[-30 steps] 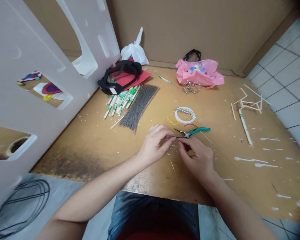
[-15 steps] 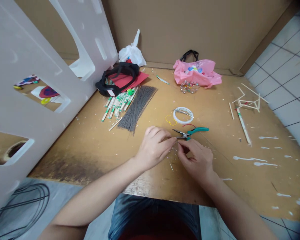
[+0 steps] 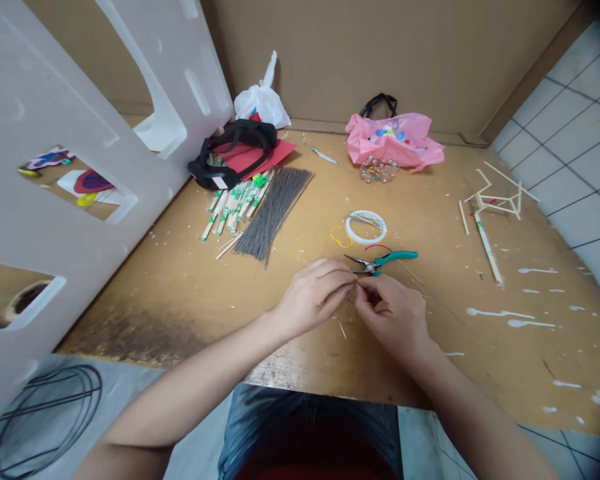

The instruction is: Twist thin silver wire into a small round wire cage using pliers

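A worn brown wooden surface point(image 3: 180, 293) spans the view, a white plastic panel with cut-out openings point(image 3: 55, 100) standing along its left side. The left hand point(image 3: 315, 290) and right hand point(image 3: 395, 307) meet near the surface's front edge — each narrowed to a fingertip pinch on fine silvery wire point(image 3: 351, 310), which trails in a loose tangle beneath them, its exact shape too small to tell. At the back rests a crumpled pink plastic bag point(image 3: 415, 137); left of the hands lies a fanned bundle of thin grey rods point(image 3: 275, 213). Teal-handled metal pliers point(image 3: 400, 256) lie just beyond the fingertips — jaws parted, pointing left. The smallest, a flat white ring point(image 3: 349, 230), lies behind the pliers, thin pieces across it.
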Motion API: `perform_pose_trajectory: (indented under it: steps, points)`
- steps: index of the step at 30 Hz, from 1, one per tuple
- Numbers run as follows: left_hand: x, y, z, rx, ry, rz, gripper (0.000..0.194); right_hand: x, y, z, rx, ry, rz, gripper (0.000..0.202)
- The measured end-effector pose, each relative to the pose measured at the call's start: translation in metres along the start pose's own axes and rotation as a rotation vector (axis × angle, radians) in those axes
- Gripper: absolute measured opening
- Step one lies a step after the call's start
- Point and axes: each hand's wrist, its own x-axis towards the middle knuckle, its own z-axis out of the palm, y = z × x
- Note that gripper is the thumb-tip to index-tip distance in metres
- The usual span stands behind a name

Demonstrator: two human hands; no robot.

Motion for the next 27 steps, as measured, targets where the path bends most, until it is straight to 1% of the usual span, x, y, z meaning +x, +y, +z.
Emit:
perform_pose_trajectory:
  steps: [2,5,10,13,16,19,23,27]
  points:
    - [0.000,0.000,0.001,-0.005,-0.044,-0.019,0.014,0.000,0.001,-0.001,0.039,-0.023,0.056,0.012]
    - [-0.001,0.000,0.000,-0.045,-0.114,-0.047,0.013,0.001,0.003,-0.002,0.157,-0.066,0.153,0.010]
    - [-0.002,-0.002,-0.001,-0.154,-0.157,-0.185,0.011,0.001,0.007,0.000,0.297,-0.137,0.286,0.010]
    - [-0.001,-0.001,-0.004,-0.146,-0.173,-0.233,0.011,0.001,0.009,0.002,0.357,-0.150,0.320,0.012]
    - [0.000,-0.001,-0.008,-0.141,-0.182,-0.274,0.011,0.000,0.010,0.004,0.365,-0.170,0.315,0.011]
    - [0.002,-0.001,-0.010,-0.193,-0.186,-0.309,0.011,0.000,0.009,0.005,0.324,-0.143,0.278,0.010]
    - [0.003,-0.004,-0.011,-0.278,-0.196,-0.359,0.012,0.001,0.006,0.004,0.174,-0.091,0.154,0.010]
    - [0.003,-0.007,-0.012,-0.329,-0.222,-0.370,0.012,0.000,0.006,0.005,0.054,-0.048,0.015,0.013]
